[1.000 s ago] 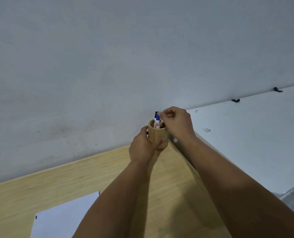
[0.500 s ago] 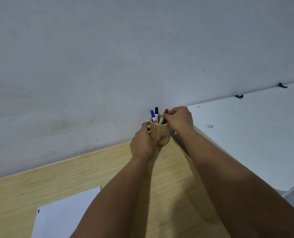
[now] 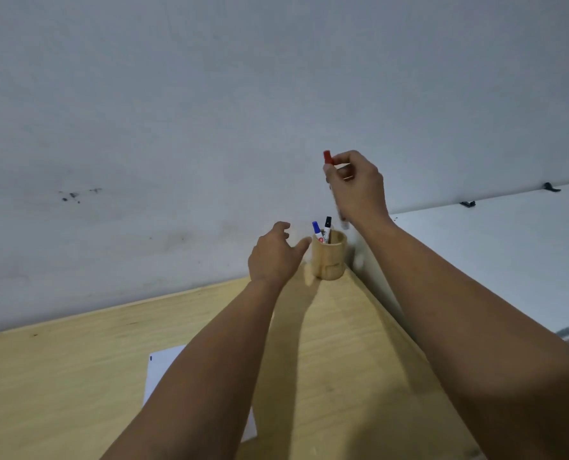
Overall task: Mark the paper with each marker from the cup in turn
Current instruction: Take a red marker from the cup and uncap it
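Observation:
A wooden cup [image 3: 329, 257] stands at the far right corner of the wooden table [image 3: 77, 376], against the wall. A blue-capped marker [image 3: 316, 229] and a black-capped marker [image 3: 327, 225] stick out of it. My right hand [image 3: 356, 184] is raised above the cup, shut on a red-capped marker [image 3: 327, 158] that hangs clear of the rim. My left hand [image 3: 275, 257] hovers just left of the cup, fingers apart, not touching it. A white sheet of paper [image 3: 163, 366] lies near me, largely hidden under my left forearm, with a small dark mark at its top left corner.
A grey wall [image 3: 210, 111] rises directly behind the table. To the right lies a white surface [image 3: 492, 254] with two small black clips [image 3: 467, 203] along its far edge. The table's right edge runs diagonally under my right arm.
My right hand has pulled the red marker up out of the cup. My left hand has let go of the cup and opened beside it.

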`<act>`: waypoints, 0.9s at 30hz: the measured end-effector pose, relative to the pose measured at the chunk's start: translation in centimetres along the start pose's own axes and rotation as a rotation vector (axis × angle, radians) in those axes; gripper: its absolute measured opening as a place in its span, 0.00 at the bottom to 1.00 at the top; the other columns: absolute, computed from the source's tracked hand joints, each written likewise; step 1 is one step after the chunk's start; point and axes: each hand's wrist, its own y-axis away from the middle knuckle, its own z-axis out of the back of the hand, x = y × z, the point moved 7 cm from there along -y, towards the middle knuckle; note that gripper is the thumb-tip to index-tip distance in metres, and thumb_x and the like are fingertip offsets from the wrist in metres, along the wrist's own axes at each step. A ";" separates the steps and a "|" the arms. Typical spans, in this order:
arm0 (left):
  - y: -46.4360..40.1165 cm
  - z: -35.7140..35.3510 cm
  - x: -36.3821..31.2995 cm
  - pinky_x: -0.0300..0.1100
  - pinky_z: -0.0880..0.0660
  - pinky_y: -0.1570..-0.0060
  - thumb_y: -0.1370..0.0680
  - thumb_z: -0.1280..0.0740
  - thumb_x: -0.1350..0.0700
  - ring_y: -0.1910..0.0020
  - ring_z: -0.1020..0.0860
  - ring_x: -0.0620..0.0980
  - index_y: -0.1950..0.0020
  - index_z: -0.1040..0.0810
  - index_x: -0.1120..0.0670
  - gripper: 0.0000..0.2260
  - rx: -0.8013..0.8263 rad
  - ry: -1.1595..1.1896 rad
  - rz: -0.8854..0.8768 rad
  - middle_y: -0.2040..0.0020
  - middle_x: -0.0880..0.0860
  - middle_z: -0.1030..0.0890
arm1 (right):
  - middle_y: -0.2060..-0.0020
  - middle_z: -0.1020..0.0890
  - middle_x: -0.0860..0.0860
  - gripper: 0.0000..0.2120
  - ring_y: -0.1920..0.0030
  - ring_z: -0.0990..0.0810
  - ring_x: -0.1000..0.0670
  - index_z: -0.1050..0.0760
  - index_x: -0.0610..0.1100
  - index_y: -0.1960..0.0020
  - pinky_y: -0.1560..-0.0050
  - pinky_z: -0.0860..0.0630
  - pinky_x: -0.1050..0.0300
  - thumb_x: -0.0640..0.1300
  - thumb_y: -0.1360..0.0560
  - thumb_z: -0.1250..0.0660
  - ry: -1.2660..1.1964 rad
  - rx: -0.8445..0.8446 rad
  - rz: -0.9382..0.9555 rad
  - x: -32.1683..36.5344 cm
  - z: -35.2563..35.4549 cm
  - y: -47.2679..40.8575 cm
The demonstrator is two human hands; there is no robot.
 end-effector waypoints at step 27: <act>12.4 23.3 18.0 0.43 0.26 0.66 0.13 0.48 0.50 0.64 0.28 0.53 0.50 0.24 0.59 0.18 0.101 0.149 0.263 0.63 0.54 0.25 | 0.62 0.15 0.48 0.07 0.63 0.19 0.52 0.10 0.43 0.46 0.60 0.25 0.56 0.42 0.23 0.22 -0.160 0.846 -0.138 10.6 -21.4 24.9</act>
